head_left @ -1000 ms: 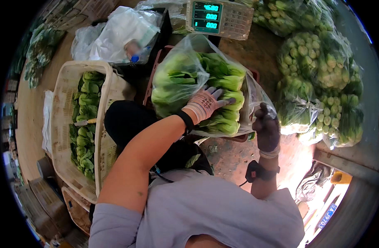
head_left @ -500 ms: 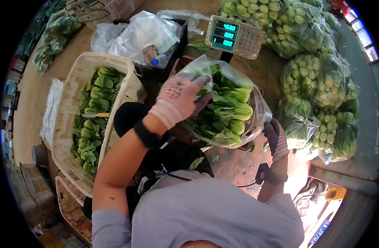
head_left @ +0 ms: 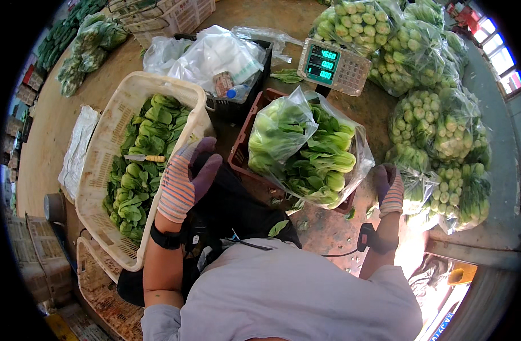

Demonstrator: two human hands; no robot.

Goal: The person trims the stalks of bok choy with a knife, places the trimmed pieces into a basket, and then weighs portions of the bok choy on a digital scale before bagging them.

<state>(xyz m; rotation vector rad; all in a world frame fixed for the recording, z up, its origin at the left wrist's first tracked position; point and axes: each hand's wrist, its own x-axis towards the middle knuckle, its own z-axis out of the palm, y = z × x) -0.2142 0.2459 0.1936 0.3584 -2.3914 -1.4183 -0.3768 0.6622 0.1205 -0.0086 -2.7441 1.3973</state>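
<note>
A clear plastic bag [head_left: 283, 120] full of leafy green bok choy [head_left: 328, 161] rests on a reddish-brown crate [head_left: 242, 149] in front of me. My left hand [head_left: 182, 181], in a striped glove with purple fingertips, is beside the right rim of a white plastic crate [head_left: 85, 187]; its fingers are apart and hold nothing. Inside that crate lie more loose bok choy [head_left: 130, 196] and a knife [head_left: 147, 158] with a yellow handle. Just right of the bag, my gloved right hand [head_left: 389, 190] has its fingers slightly apart, with nothing visible in them.
Beyond the brown crate stands a digital scale display [head_left: 335, 66]. A black crate [head_left: 229, 105] holds plastic bags [head_left: 215, 54] and a blue-capped bottle [head_left: 236, 92]. Several filled bags of bok choy [head_left: 422, 116] are piled at the right. Fallen leaves dot the surface below the bag.
My left hand has left the bag and moved left and nearer, toward the white crate. My right hand has come away from the bag's edge. The scale's top reading has changed.
</note>
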